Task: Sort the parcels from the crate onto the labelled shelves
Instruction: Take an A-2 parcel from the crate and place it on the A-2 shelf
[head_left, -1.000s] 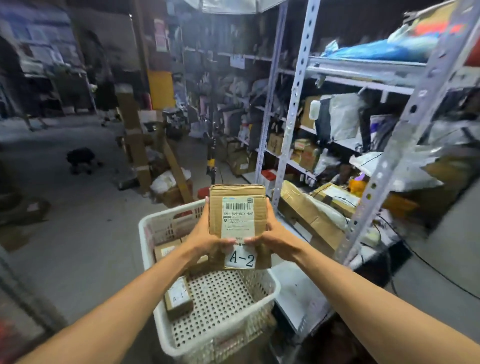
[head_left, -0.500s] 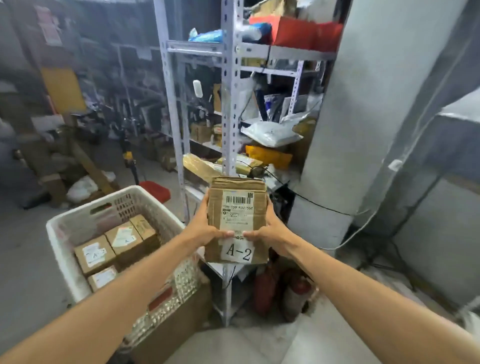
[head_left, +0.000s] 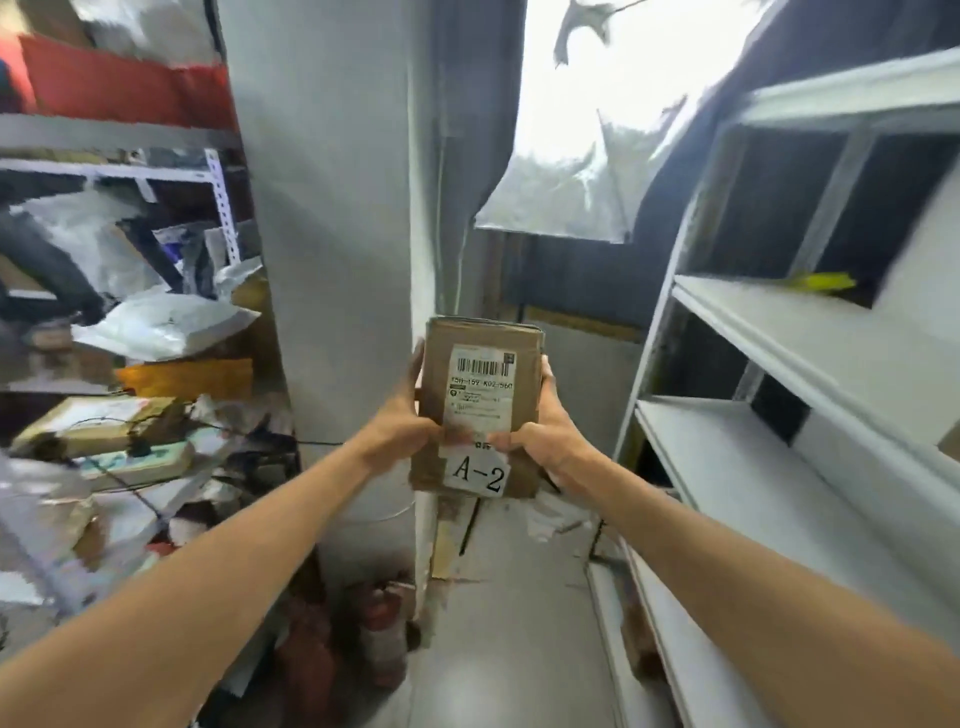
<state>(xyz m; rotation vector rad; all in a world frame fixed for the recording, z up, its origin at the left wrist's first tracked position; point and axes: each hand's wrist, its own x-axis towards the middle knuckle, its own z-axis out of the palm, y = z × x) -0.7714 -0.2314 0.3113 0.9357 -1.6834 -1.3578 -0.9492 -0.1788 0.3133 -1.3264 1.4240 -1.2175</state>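
In the head view, a brown cardboard parcel (head_left: 480, 408) is held upright in front of a grey pillar (head_left: 337, 260). It is clasped from both sides: the left hand (head_left: 402, 423) is pressed against its left edge and the right hand (head_left: 545, 434) against its right edge, with both thumbs laid across the front near the lower part of the barcode label (head_left: 480, 382). Below the thumbs a white sticker (head_left: 478, 474) marked "A-2" is seen. To the right of the parcel, white shelves (head_left: 769, 332) are seen, with something small and yellow (head_left: 823, 280), too blurred to be identified, on an upper board. To the left of the pillar a cluttered metal rack (head_left: 223, 208) is shown, with a white bag (head_left: 161, 325) and what may be flat boxes on it.
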